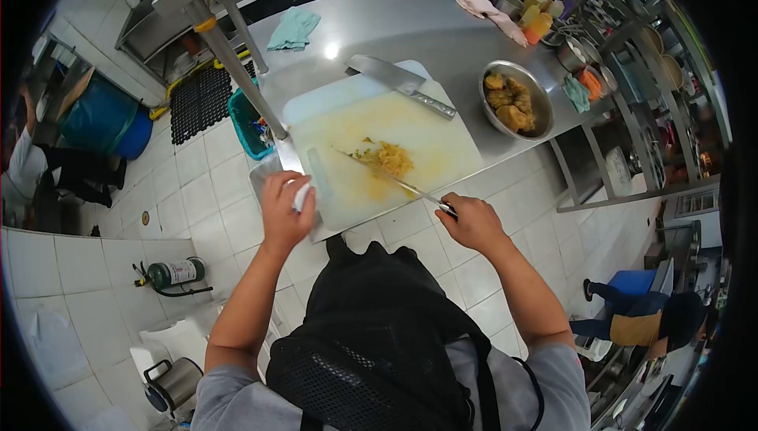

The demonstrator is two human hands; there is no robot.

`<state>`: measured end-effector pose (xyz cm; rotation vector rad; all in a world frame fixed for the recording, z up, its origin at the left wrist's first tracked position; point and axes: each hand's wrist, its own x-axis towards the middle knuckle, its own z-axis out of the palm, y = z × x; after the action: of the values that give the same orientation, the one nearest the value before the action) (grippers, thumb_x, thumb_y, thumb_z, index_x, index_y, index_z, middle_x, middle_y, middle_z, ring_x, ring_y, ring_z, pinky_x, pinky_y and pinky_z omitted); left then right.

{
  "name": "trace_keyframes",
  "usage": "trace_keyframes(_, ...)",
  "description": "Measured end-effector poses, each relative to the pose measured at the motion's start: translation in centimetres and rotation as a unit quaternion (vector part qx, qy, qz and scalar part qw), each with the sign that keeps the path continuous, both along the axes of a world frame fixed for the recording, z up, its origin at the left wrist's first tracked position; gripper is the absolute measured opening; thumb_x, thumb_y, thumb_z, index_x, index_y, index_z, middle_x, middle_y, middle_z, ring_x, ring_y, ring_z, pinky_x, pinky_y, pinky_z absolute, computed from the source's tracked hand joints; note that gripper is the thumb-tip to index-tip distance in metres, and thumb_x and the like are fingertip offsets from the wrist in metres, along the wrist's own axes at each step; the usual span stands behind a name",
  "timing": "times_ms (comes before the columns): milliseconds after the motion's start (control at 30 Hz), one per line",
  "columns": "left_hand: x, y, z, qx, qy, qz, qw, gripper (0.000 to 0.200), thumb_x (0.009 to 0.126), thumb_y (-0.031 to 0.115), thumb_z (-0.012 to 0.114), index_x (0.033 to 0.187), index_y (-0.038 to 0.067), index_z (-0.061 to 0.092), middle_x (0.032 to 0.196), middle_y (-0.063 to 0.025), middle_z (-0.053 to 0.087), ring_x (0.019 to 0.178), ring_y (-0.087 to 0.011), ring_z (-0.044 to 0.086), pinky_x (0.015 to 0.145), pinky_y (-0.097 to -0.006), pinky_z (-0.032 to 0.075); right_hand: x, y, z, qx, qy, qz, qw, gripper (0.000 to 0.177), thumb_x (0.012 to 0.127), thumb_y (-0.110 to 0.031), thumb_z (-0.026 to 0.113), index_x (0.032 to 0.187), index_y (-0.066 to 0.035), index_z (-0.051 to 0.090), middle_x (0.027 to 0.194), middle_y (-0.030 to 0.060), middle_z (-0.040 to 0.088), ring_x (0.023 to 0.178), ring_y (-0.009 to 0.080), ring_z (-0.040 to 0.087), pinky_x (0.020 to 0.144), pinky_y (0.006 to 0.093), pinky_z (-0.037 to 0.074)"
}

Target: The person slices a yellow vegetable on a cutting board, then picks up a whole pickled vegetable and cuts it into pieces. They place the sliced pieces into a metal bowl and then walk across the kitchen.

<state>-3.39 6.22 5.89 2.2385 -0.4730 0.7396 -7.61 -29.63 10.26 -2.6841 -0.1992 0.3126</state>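
Observation:
My right hand (475,224) is closed round the dark handle of a knife (422,194). The blade reaches left across a small heap of chopped yellow food (387,160) with green bits, lying on a white cutting board (442,143). At the board's lower left corner, my left hand (286,208) is curled round a small white thing (301,196), whose kind I cannot make out. Behind the heap, a cleaver (403,84) with a metal handle lies across the far part of the boards.
To the right stands a steel bowl (517,100) of brown-yellow chunks. A green cloth (294,28) lies at the back of the steel table (355,24). Sauce bottles (538,27) and containers crowd the back right. A teal bin (246,119) stands left. Two other people are farther off.

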Motion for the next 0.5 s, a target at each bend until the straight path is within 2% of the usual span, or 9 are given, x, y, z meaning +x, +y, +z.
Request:
trace_keyframes(33, -0.2, -0.9, 0.3, 0.050, -0.022, -0.011, 0.998, 0.027, 0.077, 0.009, 0.075, 0.104, 0.007, 0.073, 0.110, -0.0122, 0.065, 0.102, -0.0323, 0.063, 0.086, -0.0418, 0.049, -0.4, 0.0, 0.1, -0.001, -0.001, -0.003, 1.000, 0.024, 0.093, -0.028, 0.068, 0.095, -0.004, 0.064, 0.082, 0.0184, 0.070, 0.075, 0.0393, 0.068, 0.066, 0.0505, 0.054)
trace_keyframes(67, -0.6, -1.8, -0.2, 0.079, 0.000, -0.032, 0.996, 0.037, 0.077, 0.018, 0.076, 0.113, 0.013, 0.073, 0.126, -0.0134, 0.062, 0.116, -0.0346, 0.059, 0.096, -0.0458, 0.045, -0.8, 0.2, 0.2, -0.018, -0.049, -0.005, 0.999, 0.024, 0.090, -0.026, 0.071, 0.094, -0.004, 0.062, 0.081, 0.0162, 0.069, 0.073, 0.0372, 0.068, 0.064, 0.0486, 0.054)
trace_keyframes(100, -1.1, -3.1, 0.3, 0.101, 0.012, -0.056, 0.993, 0.042, 0.079, 0.023, 0.077, 0.120, 0.017, 0.071, 0.134, -0.0150, 0.058, 0.122, -0.0358, 0.054, 0.101, -0.0484, 0.041, -1.2, 0.3, 0.2, -0.034, -0.097, -0.006, 0.995, 0.025, 0.087, -0.024, 0.074, 0.092, -0.005, 0.060, 0.081, 0.0139, 0.067, 0.071, 0.0350, 0.067, 0.062, 0.0467, 0.054)
trace_keyframes(133, -1.6, -4.8, 0.8, 0.123, 0.024, -0.080, 0.989, 0.048, 0.080, 0.028, 0.077, 0.127, 0.021, 0.070, 0.143, -0.0166, 0.053, 0.128, -0.0370, 0.050, 0.106, -0.0511, 0.038, -1.6, 0.2, -0.1, -0.034, -0.098, -0.008, 0.995, 0.025, 0.087, -0.024, 0.074, 0.092, -0.005, 0.060, 0.081, 0.0139, 0.067, 0.071, 0.0350, 0.067, 0.062, 0.0467, 0.054)
trace_keyframes(200, -2.5, -7.8, 0.2, 0.144, 0.094, -0.144, 0.975, 0.056, 0.088, 0.044, 0.071, 0.141, 0.029, 0.060, 0.159, -0.0176, 0.035, 0.141, -0.0396, 0.037, 0.113, -0.0583, 0.028, -2.1, 0.2, -0.9, -0.055, -0.157, 0.007, 0.986, 0.029, 0.081, -0.021, 0.079, 0.088, -0.005, 0.057, 0.078, 0.0108, 0.061, 0.070, 0.0320, 0.066, 0.060, 0.0439, 0.054)
trace_keyframes(333, -3.4, -13.3, -0.5, 0.181, 0.130, -0.213, 0.951, 0.058, 0.092, 0.050, 0.065, 0.147, 0.031, 0.056, 0.164, -0.0178, 0.027, 0.145, -0.0435, 0.031, 0.116, -0.0629, 0.020, -3.1, 0.6, -1.3, -0.051, -0.181, -0.001, 0.982, 0.030, 0.078, -0.020, 0.081, 0.086, -0.005, 0.056, 0.077, 0.0094, 0.059, 0.072, 0.0312, 0.065, 0.060, 0.0434, 0.054)
trace_keyframes(400, -3.0, -14.8, -0.8, 0.195, 0.152, -0.219, 0.944, 0.059, 0.097, 0.059, 0.054, 0.150, 0.033, 0.050, 0.168, -0.0155, 0.019, 0.151, -0.0406, 0.023, 0.119, -0.0644, 0.015, -3.6, 0.3, -1.0, -0.041, -0.198, -0.008, 0.979, 0.028, 0.077, -0.020, 0.083, 0.086, -0.006, 0.061, 0.080, 0.0095, 0.063, 0.070, 0.0316, 0.065, 0.061, 0.0428, 0.052)
trace_keyframes(500, -1.8, -15.4, -0.8, 0.217, 0.144, -0.199, 0.945, 0.061, 0.097, 0.058, 0.055, 0.151, 0.031, 0.049, 0.168, -0.0157, 0.020, 0.151, -0.0410, 0.024, 0.118, -0.0657, 0.014, -4.5, -0.5, 0.5, -0.051, -0.176, -0.037, 0.982, 0.029, 0.078, -0.019, 0.081, 0.085, -0.005, 0.058, 0.078, 0.0101, 0.061, 0.073, 0.0312, 0.065, 0.062, 0.0439, 0.054)
